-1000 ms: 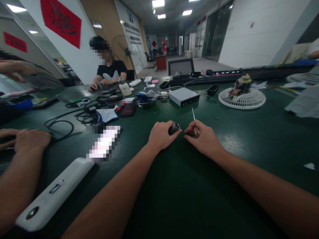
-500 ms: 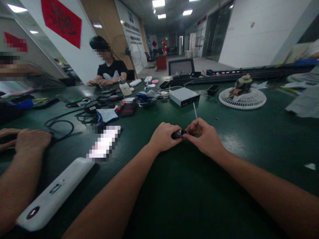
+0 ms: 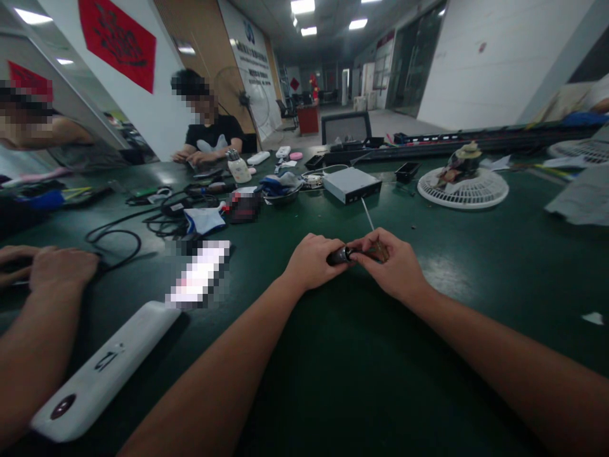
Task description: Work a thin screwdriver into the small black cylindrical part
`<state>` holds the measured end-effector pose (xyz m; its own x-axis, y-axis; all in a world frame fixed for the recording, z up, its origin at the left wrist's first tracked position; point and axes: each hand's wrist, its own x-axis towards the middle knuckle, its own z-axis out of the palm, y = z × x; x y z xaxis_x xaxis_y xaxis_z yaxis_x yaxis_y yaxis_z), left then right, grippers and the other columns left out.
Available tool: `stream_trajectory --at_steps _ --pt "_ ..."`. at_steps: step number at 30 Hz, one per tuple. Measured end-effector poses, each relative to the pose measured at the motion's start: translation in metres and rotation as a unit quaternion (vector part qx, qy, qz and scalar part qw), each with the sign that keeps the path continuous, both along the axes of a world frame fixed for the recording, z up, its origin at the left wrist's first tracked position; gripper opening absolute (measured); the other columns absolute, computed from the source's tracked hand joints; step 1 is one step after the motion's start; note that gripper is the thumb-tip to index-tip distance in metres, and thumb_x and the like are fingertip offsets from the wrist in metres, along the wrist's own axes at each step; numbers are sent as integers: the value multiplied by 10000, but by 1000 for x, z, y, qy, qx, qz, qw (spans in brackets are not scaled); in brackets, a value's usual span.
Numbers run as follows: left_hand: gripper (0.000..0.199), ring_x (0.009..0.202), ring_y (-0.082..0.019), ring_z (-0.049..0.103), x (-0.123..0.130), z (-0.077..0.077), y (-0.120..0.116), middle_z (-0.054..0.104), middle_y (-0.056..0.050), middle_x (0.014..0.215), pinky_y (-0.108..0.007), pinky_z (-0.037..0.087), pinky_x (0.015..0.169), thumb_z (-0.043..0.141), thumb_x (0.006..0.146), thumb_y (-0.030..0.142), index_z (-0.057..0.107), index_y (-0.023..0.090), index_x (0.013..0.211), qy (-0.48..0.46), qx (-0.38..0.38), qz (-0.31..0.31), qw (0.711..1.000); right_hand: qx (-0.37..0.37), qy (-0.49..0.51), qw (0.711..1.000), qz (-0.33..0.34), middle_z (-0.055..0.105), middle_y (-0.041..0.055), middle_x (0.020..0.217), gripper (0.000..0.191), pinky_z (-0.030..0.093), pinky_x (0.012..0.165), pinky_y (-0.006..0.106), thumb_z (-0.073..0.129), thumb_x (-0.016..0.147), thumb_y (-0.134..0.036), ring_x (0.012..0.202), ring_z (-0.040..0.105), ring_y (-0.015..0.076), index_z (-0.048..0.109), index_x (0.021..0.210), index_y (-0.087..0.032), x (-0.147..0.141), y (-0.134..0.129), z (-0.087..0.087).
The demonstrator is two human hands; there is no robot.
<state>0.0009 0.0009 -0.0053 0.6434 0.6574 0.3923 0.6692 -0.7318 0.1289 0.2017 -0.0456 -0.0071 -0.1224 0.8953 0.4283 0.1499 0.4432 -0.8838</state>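
Note:
In the head view, my left hand is closed around a short dark cylinder, whose open end faces right. My right hand is pinched at that open end, thumb and forefinger almost touching its rim. A thin pale rod sticks out beyond the right fingers, slanting up and left. Something amber-brown shows inside the same hand, perhaps part of the rod's handle. Whatever lies between the right fingertips is too small to make out. Both hands are just above the green tabletop.
Ahead stand a grey box-shaped drive and a white fan grille bearing a motor. To the left lie a lit phone, a long white device and black cables. A co-worker's forearm rests at far left; another person sits opposite.
The right fingers have shifted slightly at the cylinder's open end. The pale rod's tip has swung a little to the left. My left hand and the cylinder stay in place.

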Motion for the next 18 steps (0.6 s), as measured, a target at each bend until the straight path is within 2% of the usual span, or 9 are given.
stream_trajectory --at_steps 9,13,18 --pt "257 811 -210 628 0 -1 0 721 -20 876 -365 402 767 655 869 442 684 217 989 -14 5 11 1000 7 59 998 -2 705 15 857 338 603 808 394 802 757 -135 863 725 213 489 819 -244 -1 1 0" --pt "244 800 -211 628 -1 0 0 721 -20 874 -366 405 758 668 855 418 686 216 992 -13 -2 10 1000 13 46 999 20 685 6 854 354 584 822 387 835 744 -159 856 698 200 502 829 -245 -1 0 0" --pt "267 813 -215 624 -1 -2 2 714 -24 874 -363 402 764 661 859 439 681 216 1004 -10 -8 -16 1000 19 20 1000 15 671 1 841 325 557 769 373 833 742 -168 810 672 189 527 825 -241 -1 -1 0"
